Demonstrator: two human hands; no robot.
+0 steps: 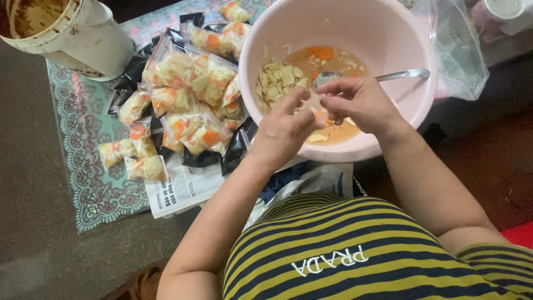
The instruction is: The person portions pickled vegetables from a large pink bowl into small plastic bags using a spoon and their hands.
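a person in a yellow and dark striped shirt (355,255) is looking down at both hands, which are meeting over the near side of a large pink bowl (388,33). the left hand (283,130) is curling its fingers and seems to be pinching a small clear bag (317,105), though the bag is hard to make out. the right hand (358,103) is bending its fingers together just beside the left, fingertips touching the same bag; whether it is gripping it cannot be told. inside the bowl, pale vegetable slices (277,80) and orange carrot rounds (322,53) are sitting in an orange-brown liquid, and a metal spoon (383,75) is resting in it with its handle pointing to the right rim. to the left of the bowl, a heap of filled clear packets (189,94) holding the same pale and orange pieces is lying on black bags and a patterned green mat (83,144). a sheet of newspaper (183,186) is lying under the near edge of the heap. a stained white bucket (72,33) is standing at the top left, and a clear plastic bag (461,50) is lying to the right of the bowl.
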